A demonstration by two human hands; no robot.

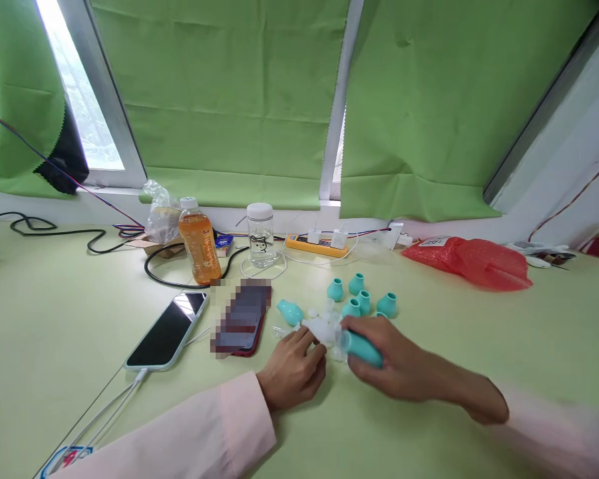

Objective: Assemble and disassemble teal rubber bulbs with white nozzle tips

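My right hand [399, 359] is wrapped round a teal vase-shaped piece [362, 348], which lies sideways with its open end towards the left. Close by on the left, my left hand [294, 371] has its fingers curled against a whitish translucent plastic piece [321, 328]; the exact grip is partly hidden. Behind both hands, several small teal vase-shaped pieces [335, 290] stand on the table with their mouths up. One more teal piece [290, 312] lies on its side just beyond my left hand. Small clear and white bits [331, 307] are scattered among them.
Left of my hands lie a red-cased phone [243, 318] and a white-cased phone [167, 332] on a cable. Farther back stand an orange drink bottle [199, 246], a clear jar [261, 239], a yellow power strip [315, 247] and a red plastic bag [472, 261].
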